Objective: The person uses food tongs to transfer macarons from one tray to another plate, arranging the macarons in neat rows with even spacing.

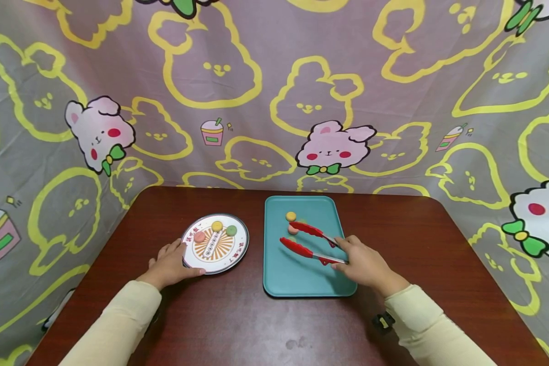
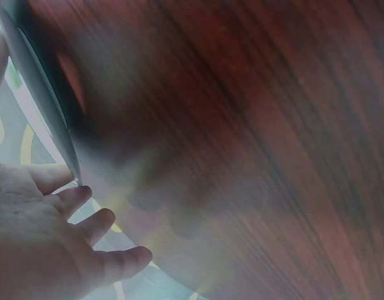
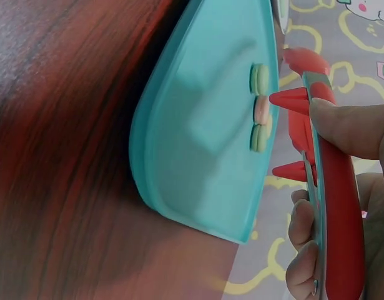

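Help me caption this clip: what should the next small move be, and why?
Probably lower the tongs toward the pink macaron on the tray: the right hand holds them spread and empty, and in the head view they appear to straddle it. The left hand touches the plate, which bears three macarons.

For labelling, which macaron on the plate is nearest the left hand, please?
The pink macaron on the plate; the yellow one and green one lie farther from the left hand.

Tongs (image 1: 297, 248): red-tipped, spread over teal tray (image 1: 302, 279), macarons (image 1: 291, 216) on it. White plate (image 1: 224, 263) just left, face up: three more macarons (image 1: 217, 226).
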Demonstrator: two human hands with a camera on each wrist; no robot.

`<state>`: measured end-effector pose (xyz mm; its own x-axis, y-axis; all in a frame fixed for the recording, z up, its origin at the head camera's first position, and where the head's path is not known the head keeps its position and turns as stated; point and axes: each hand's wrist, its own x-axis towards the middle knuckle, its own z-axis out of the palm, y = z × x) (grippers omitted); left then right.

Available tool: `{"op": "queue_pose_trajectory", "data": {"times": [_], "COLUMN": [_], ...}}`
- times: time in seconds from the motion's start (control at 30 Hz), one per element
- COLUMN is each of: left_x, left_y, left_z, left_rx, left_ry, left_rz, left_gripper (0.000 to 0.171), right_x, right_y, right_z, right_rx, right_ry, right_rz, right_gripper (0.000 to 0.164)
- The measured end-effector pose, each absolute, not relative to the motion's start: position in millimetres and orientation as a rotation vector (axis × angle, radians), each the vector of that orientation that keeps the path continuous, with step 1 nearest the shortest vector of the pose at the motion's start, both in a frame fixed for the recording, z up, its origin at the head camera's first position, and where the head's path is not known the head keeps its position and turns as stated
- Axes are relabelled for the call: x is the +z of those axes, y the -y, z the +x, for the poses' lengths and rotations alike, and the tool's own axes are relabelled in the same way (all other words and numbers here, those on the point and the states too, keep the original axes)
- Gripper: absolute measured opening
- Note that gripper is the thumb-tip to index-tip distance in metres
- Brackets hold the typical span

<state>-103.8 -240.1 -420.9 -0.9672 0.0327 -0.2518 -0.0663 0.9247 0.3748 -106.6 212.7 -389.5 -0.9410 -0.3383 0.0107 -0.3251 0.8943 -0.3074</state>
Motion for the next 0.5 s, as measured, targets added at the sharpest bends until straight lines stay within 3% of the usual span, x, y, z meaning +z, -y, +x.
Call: {"op": "queue_pose_trajectory", "data": {"times": [0.5], "left_x": [-421.9], "left_y": [240.8], "left_z": [-105.1], "left_rx": [0.556], "left_ry": [-2.832], "left_rz": [-0.024], "left_gripper": [0.113], "right_x": [-390.5], "right_y": [-215.1], "right_z": [-105.0], "right_rx": [-0.455], "right_ry": [-3.000], "right_rz": [-0.523], "right_gripper": [0.063]}}
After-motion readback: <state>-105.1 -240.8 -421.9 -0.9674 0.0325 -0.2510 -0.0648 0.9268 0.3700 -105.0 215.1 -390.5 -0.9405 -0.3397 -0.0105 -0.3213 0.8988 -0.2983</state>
